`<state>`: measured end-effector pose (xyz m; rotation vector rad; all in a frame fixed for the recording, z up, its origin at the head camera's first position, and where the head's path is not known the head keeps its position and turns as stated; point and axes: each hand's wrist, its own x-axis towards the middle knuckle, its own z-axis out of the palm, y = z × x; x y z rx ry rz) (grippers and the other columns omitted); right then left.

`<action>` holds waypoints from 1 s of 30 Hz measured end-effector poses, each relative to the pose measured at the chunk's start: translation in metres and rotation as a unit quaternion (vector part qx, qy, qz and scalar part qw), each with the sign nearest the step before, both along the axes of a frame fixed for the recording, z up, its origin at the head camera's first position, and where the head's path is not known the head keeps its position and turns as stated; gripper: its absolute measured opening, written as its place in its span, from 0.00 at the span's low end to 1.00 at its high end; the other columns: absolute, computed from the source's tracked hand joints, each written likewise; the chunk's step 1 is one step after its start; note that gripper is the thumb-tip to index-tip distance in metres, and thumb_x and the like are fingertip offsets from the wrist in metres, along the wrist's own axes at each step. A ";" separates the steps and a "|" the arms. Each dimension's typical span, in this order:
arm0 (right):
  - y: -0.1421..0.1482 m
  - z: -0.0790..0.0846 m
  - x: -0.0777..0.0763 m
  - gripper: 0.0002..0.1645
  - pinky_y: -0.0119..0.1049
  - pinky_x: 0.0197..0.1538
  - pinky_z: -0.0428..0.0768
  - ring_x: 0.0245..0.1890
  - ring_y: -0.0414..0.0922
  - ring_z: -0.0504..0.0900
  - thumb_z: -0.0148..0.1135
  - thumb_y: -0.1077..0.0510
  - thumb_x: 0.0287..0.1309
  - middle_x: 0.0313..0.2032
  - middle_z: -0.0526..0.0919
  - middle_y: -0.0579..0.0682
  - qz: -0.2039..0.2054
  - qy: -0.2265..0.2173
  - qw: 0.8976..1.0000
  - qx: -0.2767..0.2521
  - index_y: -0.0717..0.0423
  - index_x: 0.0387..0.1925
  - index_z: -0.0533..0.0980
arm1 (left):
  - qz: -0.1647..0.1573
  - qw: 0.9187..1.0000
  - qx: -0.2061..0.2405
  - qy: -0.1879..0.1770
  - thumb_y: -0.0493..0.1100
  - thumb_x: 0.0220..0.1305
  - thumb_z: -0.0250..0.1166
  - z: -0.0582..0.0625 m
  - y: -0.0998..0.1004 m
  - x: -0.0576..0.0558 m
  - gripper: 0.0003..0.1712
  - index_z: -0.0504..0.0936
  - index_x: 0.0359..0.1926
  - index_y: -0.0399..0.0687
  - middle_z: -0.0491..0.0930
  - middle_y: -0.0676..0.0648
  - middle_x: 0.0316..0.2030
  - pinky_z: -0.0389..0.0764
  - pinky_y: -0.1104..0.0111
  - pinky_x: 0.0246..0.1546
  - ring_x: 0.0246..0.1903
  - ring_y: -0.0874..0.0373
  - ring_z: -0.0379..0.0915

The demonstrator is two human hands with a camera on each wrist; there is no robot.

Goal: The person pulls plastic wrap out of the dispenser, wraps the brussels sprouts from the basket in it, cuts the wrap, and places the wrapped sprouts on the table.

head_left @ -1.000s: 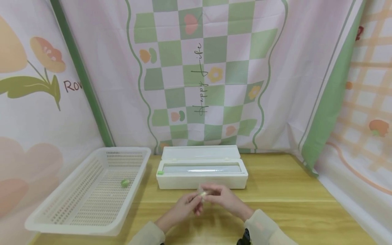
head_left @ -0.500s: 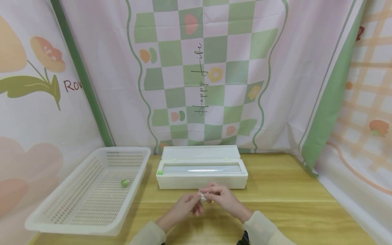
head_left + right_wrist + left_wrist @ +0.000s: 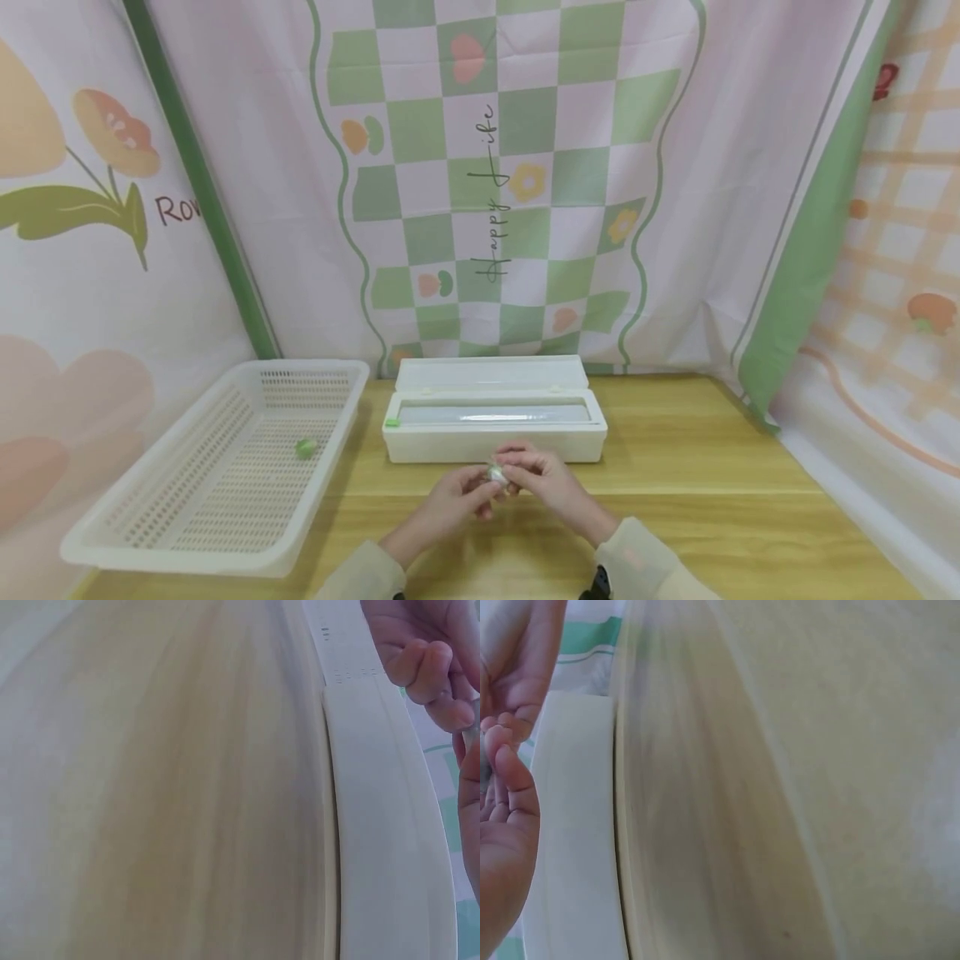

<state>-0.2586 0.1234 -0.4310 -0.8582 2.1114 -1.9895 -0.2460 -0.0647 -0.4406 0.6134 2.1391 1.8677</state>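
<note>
1. Two-handed pinch: fingertips of left hand [image 3: 453,500] and right hand [image 3: 547,482] on small, shiny, whitish-green lump [image 3: 496,473], held near long, white, open-lidded box [image 3: 495,447].
2. Apparently being wrapped snug; too small to tell exactly.
3. Next, likely: steady with left fingertips, press closed with right.

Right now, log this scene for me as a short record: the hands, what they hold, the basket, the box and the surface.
left hand: pinches a small shiny item
right hand: pinches the same item
item detail: whitish with some green; partly hidden by fingers
basket: white, perforated, left of the box; one small green piece inside
box: white, lid raised
surface: wooden table
</note>
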 end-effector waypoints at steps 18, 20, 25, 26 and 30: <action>-0.004 -0.001 0.008 0.27 0.31 0.41 0.75 0.43 0.42 0.74 0.57 0.63 0.60 0.59 0.64 0.69 0.016 0.037 0.999 0.031 0.69 0.59 0.65 | 0.010 1.000 0.007 -0.001 0.47 0.69 0.51 -0.001 0.000 -0.004 0.20 0.77 0.47 0.33 0.79 0.39 0.30 0.71 0.74 0.23 0.19 0.61 0.69; -0.006 -0.001 0.008 0.27 0.31 0.41 0.76 0.42 0.41 0.75 0.58 0.63 0.59 0.59 0.64 0.69 0.013 0.038 0.999 0.031 0.69 0.59 0.65 | 0.018 1.000 -0.001 0.001 0.49 0.69 0.51 -0.002 -0.001 -0.005 0.21 0.78 0.45 0.34 0.79 0.38 0.30 0.71 0.74 0.22 0.18 0.62 0.69; -0.007 -0.003 0.009 0.29 0.31 0.42 0.77 0.40 0.40 0.76 0.58 0.62 0.59 0.59 0.65 0.68 0.014 0.036 0.999 0.030 0.70 0.60 0.63 | 0.032 0.999 -0.019 0.001 0.53 0.67 0.51 0.000 -0.001 -0.004 0.23 0.80 0.40 0.36 0.80 0.40 0.30 0.72 0.75 0.22 0.17 0.64 0.68; -0.007 -0.003 0.009 0.29 0.31 0.41 0.77 0.39 0.40 0.76 0.57 0.62 0.59 0.58 0.65 0.68 0.014 0.038 0.999 0.028 0.70 0.60 0.63 | 0.036 0.999 -0.022 0.000 0.54 0.67 0.51 0.000 0.000 -0.003 0.24 0.80 0.39 0.36 0.80 0.41 0.29 0.72 0.75 0.22 0.17 0.64 0.68; -0.008 -0.005 0.008 0.26 0.31 0.35 0.78 0.32 0.38 0.76 0.56 0.63 0.60 0.54 0.71 0.68 0.009 0.060 0.998 0.025 0.72 0.57 0.66 | 0.050 0.998 -0.027 -0.003 0.55 0.66 0.52 0.001 0.001 -0.002 0.24 0.81 0.37 0.38 0.81 0.42 0.28 0.71 0.75 0.21 0.16 0.64 0.68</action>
